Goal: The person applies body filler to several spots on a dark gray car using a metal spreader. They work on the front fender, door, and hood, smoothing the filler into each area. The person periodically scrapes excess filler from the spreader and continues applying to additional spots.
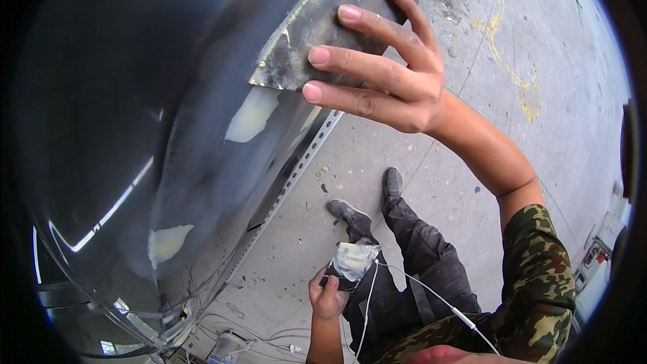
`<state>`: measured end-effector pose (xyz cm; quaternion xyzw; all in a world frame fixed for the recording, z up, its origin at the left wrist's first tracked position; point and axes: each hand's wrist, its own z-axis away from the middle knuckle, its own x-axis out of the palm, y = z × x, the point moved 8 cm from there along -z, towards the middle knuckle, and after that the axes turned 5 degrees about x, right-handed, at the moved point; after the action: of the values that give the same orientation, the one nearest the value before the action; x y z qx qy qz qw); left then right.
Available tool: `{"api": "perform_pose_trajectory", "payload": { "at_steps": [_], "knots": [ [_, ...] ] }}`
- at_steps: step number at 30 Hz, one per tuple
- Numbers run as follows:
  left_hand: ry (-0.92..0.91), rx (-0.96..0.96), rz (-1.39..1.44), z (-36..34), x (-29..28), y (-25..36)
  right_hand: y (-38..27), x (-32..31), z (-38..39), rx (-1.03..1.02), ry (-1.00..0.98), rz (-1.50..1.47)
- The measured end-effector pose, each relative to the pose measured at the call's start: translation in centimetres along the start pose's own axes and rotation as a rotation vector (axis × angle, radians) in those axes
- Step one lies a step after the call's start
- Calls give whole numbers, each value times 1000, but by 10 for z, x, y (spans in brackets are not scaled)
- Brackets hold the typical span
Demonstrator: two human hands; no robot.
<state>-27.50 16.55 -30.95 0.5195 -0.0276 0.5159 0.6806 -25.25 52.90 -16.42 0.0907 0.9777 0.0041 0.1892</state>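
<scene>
My right hand reaches up at the top, its fingers spread across a thin dark spreader. Light yellow residue runs along the spreader's edge, which lies against the dark car body panel. The thumb is hidden behind the spreader. Just below the spreader's corner is a pale filler patch on the panel; a second filler patch lies lower left. Low in the middle, my left hand grips a small dark board, its thumb in front. Whitish putty covers the top of that board.
A perforated metal strip runs along the panel's lower edge. Thin cables and wires lie at the bottom left. A white cord hangs across my body. My shoes stand on the grey concrete floor, which has yellow stains.
</scene>
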Motion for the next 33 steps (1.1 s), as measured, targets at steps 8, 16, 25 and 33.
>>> {"api": "perform_pose_trajectory", "payload": {
  "at_steps": [8, 16, 25, 33],
  "knots": [
    [20, -1, 2, -50, -42, -25, 7, 61, 73, 97, -50, -34],
    [12, 42, -32, 55, 41, 52, -17, -38, 20, 189, -410, -82],
    [-308, 196, 171, 170, 181, 196, -147, -251, -113, 1678, 208, -1225],
    [-494, 206, 143, 290, 146, 268, -356, -347, -255, 1409, 110, -1229]
  ]
}}
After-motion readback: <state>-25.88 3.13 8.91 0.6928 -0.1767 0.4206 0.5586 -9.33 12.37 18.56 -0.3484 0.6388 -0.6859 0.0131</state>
